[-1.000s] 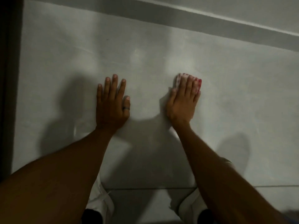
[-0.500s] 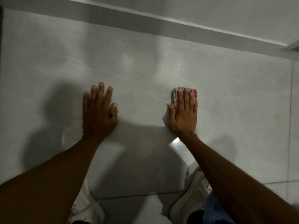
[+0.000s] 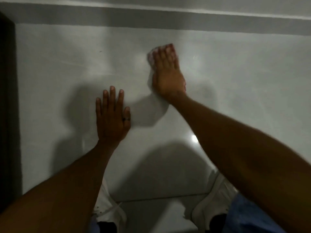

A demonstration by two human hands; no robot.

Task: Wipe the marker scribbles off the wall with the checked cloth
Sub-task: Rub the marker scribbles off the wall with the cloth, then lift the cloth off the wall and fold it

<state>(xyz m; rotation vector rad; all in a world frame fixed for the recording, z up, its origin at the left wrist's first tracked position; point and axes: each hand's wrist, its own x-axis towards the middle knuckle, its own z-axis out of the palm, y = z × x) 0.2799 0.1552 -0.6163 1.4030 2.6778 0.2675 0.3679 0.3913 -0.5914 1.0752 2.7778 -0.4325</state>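
My right hand (image 3: 168, 74) presses flat on the checked cloth (image 3: 151, 58), a red and white cloth mostly hidden under the palm and fingers; only its pale left edge and a red trace by the fingertips show. The cloth lies against the glossy grey surface (image 3: 235, 81). My left hand (image 3: 111, 118) rests flat on the same surface, lower and to the left, fingers apart, a dark ring on one finger, holding nothing. No marker scribbles are visible; one tiny dark speck (image 3: 100, 51) sits at the upper left.
A darker grey band (image 3: 151, 19) runs across the top. A dark vertical edge (image 3: 8, 98) borders the left side. A tile joint (image 3: 159, 198) runs low across the view. My white shoes (image 3: 208, 209) and blue trousers (image 3: 247, 214) show at the bottom.
My right hand has slid the cloth up and away, now well above my left hand and blurred with motion. My left hand stays flat in place.
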